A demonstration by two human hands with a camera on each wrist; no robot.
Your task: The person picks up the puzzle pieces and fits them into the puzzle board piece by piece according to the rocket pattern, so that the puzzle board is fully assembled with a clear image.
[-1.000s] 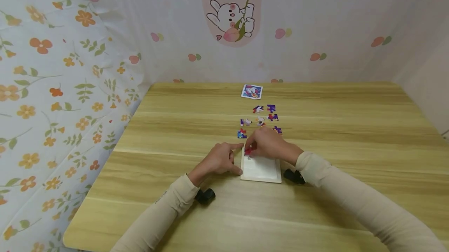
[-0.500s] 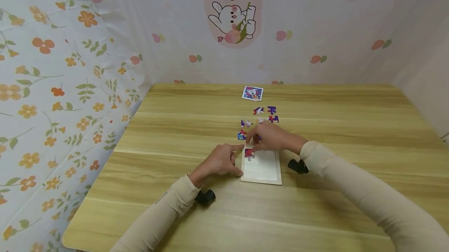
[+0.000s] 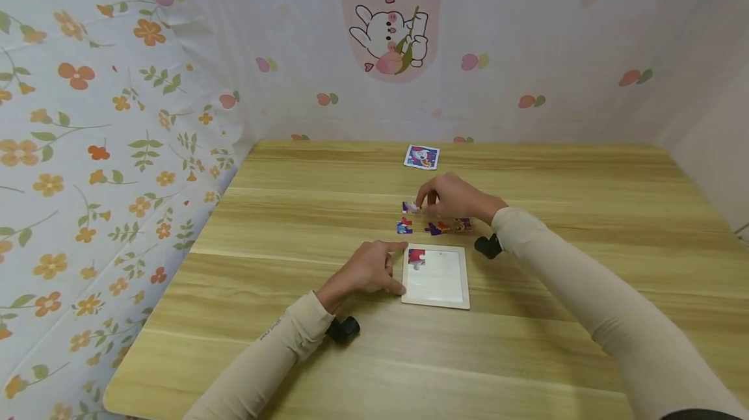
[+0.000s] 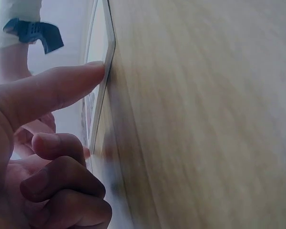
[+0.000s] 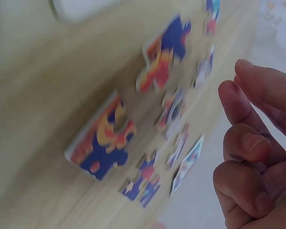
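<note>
A shallow white puzzle tray (image 3: 439,280) lies on the table, with one red-and-white jigsaw piece (image 3: 417,256) in its upper left corner. My left hand (image 3: 367,267) presses the tray's left side, index finger at the top corner and thumb at the bottom one; its other fingers are curled. Beyond the tray, my right hand (image 3: 452,196) hovers over loose pieces, thumb and index finger a little apart with nothing seen between them. The right wrist view shows an orange-and-purple piece (image 5: 107,138) and several others below that hand. In the head view the hand hides some of them.
A small picture card (image 3: 422,157) lies near the table's far edge. Loose pieces, among them a blue-and-red one (image 3: 404,226), lie between it and the tray. A floral cloth (image 3: 146,108) hangs at the left and back.
My right hand has let go of the red-and-white jigsaw piece in the tray's upper left corner and moved away over the loose pieces. My left hand stays on the tray's edge.
</note>
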